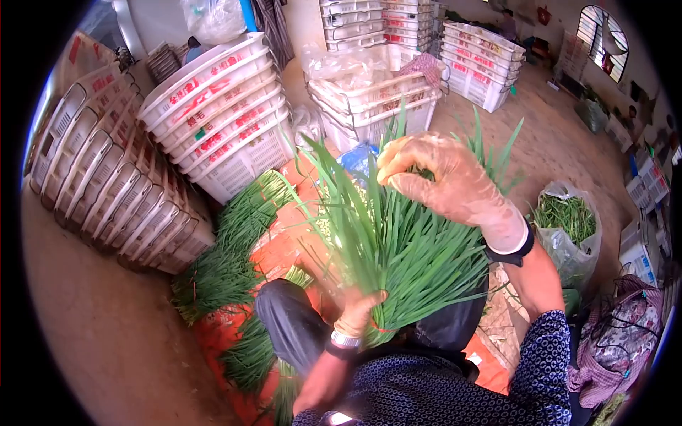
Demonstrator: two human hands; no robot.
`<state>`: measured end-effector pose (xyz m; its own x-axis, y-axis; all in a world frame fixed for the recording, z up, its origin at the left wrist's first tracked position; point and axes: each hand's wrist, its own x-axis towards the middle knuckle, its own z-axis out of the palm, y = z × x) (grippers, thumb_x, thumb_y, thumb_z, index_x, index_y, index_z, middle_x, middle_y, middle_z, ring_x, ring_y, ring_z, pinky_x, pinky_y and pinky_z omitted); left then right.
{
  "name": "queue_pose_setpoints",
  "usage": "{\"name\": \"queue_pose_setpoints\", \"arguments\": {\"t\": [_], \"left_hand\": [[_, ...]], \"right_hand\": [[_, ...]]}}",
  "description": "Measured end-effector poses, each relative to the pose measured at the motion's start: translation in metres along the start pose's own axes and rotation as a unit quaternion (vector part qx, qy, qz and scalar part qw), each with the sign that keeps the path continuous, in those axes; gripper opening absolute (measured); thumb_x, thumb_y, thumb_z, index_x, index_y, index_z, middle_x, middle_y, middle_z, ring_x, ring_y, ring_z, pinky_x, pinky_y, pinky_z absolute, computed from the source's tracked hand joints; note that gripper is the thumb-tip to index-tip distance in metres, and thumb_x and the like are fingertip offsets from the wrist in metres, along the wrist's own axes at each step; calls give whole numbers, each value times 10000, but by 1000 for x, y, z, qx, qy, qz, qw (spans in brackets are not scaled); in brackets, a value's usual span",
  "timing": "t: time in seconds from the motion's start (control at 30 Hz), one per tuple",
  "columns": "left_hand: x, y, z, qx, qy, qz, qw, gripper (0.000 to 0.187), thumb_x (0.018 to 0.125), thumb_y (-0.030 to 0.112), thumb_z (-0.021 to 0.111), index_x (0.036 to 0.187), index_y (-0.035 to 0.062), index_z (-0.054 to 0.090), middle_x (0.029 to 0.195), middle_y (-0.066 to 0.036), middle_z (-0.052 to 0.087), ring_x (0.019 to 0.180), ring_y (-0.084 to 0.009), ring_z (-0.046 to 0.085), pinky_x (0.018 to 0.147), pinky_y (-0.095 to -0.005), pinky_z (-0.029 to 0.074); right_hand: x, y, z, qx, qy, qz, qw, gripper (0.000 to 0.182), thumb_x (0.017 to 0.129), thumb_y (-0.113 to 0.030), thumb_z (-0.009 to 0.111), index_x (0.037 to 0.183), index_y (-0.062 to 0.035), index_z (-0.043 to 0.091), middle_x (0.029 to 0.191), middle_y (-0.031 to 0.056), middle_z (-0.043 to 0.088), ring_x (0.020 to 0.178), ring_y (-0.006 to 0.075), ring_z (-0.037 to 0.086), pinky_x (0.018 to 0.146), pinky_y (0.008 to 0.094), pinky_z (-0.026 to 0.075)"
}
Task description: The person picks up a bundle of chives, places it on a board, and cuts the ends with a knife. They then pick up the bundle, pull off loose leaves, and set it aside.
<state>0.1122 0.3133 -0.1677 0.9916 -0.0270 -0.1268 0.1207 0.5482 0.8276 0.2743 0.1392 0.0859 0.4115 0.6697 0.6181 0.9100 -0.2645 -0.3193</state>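
A large bunch of garlic chives (pixel 419 263) rests over my lap, its leaves fanned upward and to the right. My left hand (pixel 361 312) wraps round the lower part of the bunch, beside a red band (pixel 383 329). Above the leaves is my right hand (pixel 444 177), in a thin, pale glove. Its fingers curl toward the thumb; whether anything sits between the tips is hidden. More bunches of chives (pixel 241 227) lie on the orange sheet (pixel 213 337) to my left.
Stacked white crates (pixel 220 113) stand at the left, with a tilted stack (pixel 114 177) beside them. Ahead is a crate (pixel 383 96) with plastic and cloth on top. At the right are a clear bag of greens (pixel 565 216) and a patterned cloth bundle (pixel 621 334).
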Motion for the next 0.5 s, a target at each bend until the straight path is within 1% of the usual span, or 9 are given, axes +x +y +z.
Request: {"name": "queue_pose_setpoints", "arguments": {"t": [0.07, 0.1, 0.2, 0.23, 0.27, 0.33, 0.37, 0.47, 0.5], "left_hand": [[-2, 5, 8, -15, 8, 3, 1000, 600, 868, 77, 764, 1429, -45, 588, 1301, -119, 705, 1158, -244, 673, 1059, -389, 524], [-1, 4, 5, 8, 6, -1, 1000, 598, 871, 82, 745, 1437, -31, 590, 1296, -112, 713, 1155, -243, 681, 1058, -396, 529], [1, -2, 0, 54, 2, 0, 999, 581, 881, 88, 702, 1445, -5, 598, 1275, -96, 734, 1135, -234, 699, 1045, -407, 546], [2, -3, 2, 55, 2, 12, 998, 567, 885, 83, 697, 1437, -6, 604, 1263, -94, 736, 1121, -228, 701, 1032, -404, 551], [3, -3, 3, 57, 2, 24, 998, 553, 889, 78, 691, 1429, -7, 610, 1252, -92, 739, 1107, -221, 703, 1020, -401, 557], [4, -4, 1, 74, 6, 26, 997, 507, 887, 94, 740, 1365, -43, 641, 1223, -110, 736, 1093, -232, 685, 998, -385, 542], [4, -5, -1, 82, 7, 29, 996, 488, 886, 102, 764, 1333, -61, 656, 1208, -119, 734, 1087, -237, 676, 988, -376, 535], [5, -15, -7, 81, 16, 35, 996, 479, 874, 116, 777, 1299, -74, 669, 1184, -124, 741, 1053, -237, 673, 956, -379, 536], [5, -14, -8, 85, 18, 32, 996, 491, 864, 119, 777, 1297, -83, 665, 1180, -131, 739, 1041, -237, 670, 952, -382, 533]], "right_hand": [[4, -9, -11, -19, 65, -32, 997, 176, 933, -271, 775, 1004, -114, 739, 1094, 77, 749, 1123, 318, 708, 994, 465, 535], [2, -12, -13, -67, 50, -74, 994, 218, 903, -303, 808, 1034, -137, 755, 1203, 42, 740, 1239, 290, 675, 1068, 469, 505], [-4, -34, -3, -172, -2, -89, 981, 246, 889, -323, 818, 1072, -165, 771, 1311, 14, 700, 1360, 256, 597, 1171, 492, 426], [-7, -33, 6, -181, -14, -73, 981, 271, 877, -338, 820, 1097, -186, 778, 1378, -3, 662, 1432, 231, 526, 1230, 512, 349], [-8, -31, 12, -179, -26, -70, 981, 278, 875, -340, 819, 1104, -187, 777, 1378, -2, 662, 1428, 232, 527, 1231, 514, 346], [-9, -26, 21, -174, -47, -64, 982, 294, 871, -345, 817, 1117, -189, 775, 1377, -1, 662, 1421, 234, 530, 1232, 518, 341], [-10, -22, 25, -170, -45, -86, 981, 279, 880, -322, 802, 1120, -183, 770, 1355, 8, 674, 1392, 237, 551, 1224, 511, 352], [-13, -15, 35, -143, -37, -77, 986, 241, 882, -296, 792, 1084, -167, 765, 1334, 15, 685, 1381, 242, 562, 1216, 505, 362], [-11, -20, 31, -102, -21, -64, 992, 192, 875, -219, 798, 1042, -136, 756, 1236, 37, 725, 1334, 263, 612, 1175, 488, 419]]}}
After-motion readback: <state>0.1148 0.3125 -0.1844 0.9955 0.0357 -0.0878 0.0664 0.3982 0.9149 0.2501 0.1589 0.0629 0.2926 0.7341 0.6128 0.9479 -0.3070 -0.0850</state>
